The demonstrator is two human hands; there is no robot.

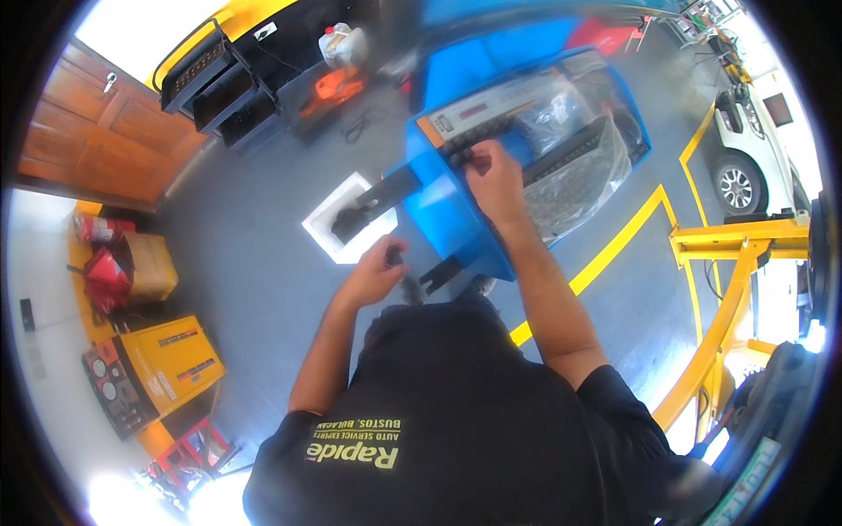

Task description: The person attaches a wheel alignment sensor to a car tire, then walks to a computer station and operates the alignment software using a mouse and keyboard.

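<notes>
My left hand [377,276] is closed around a small dark part [395,256], with fingers curled; the part's kind is too small to tell. My right hand [495,180] reaches over the near left edge of a blue machine [438,219] with a tray-like top. Its fingers are pinched at a row of small dark round pieces [462,156] below a pale panel [491,110] with a small red display. Whether one of these pieces is in its grip is hidden. Ahead of my left hand, a white foam box [317,223] on the floor holds black parts [351,222].
Clear plastic-wrapped parts [579,188] lie in the machine's top. Black arms [392,188] stick out from its left side. An orange item [335,89] and a plastic jug [344,46] are at the far left. A yellow machine [171,364] stands left; a yellow lift frame [741,289] stands right.
</notes>
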